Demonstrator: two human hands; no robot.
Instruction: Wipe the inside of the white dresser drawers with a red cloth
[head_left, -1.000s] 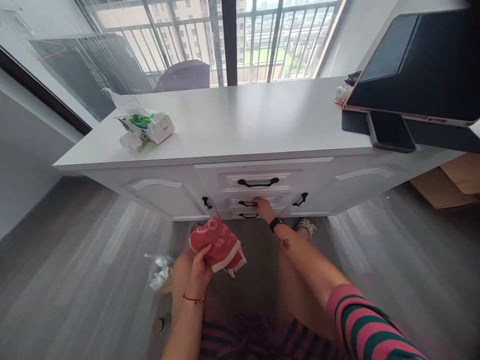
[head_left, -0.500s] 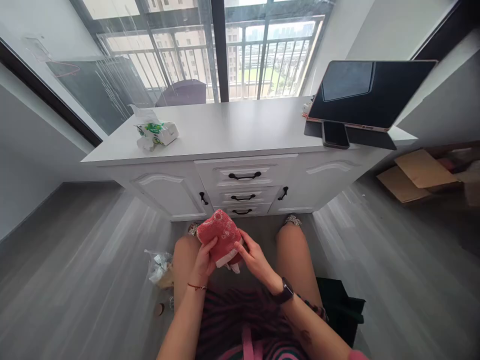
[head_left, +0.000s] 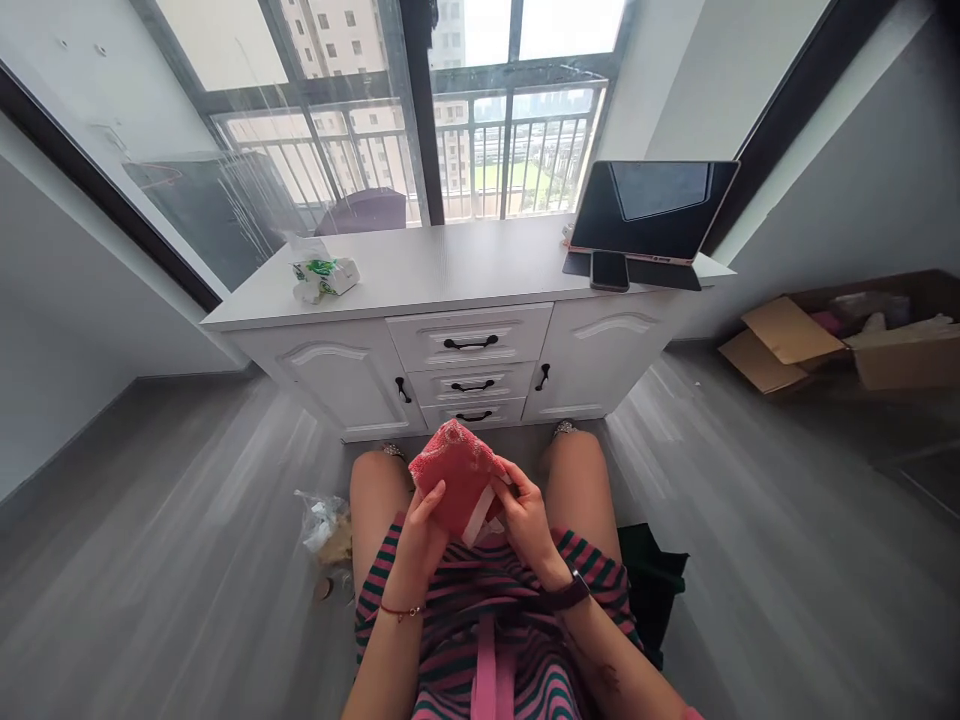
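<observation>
A folded red towel (head_left: 455, 474) with a white edge is held over my lap, between my knees. My left hand (head_left: 417, 536) grips its lower left side, thumb on top. My right hand (head_left: 526, 512) pinches its right edge, a dark watch on that wrist. Both hands are closed on the cloth. Ahead stands a white cabinet (head_left: 420, 300) with three shut drawers (head_left: 470, 342) that have black handles.
On the cabinet top lie a tissue pack (head_left: 325, 276) at the left and a propped tablet (head_left: 649, 210) with a phone (head_left: 609, 270) at the right. A plastic bag of rubbish (head_left: 324, 525) sits on the floor to my left. Open cardboard boxes (head_left: 840, 340) lie at the right wall.
My right hand left the middle drawer handle and came back to the towel. I have moved back from the cabinet, and both hands now hold the towel closer to my lap.
</observation>
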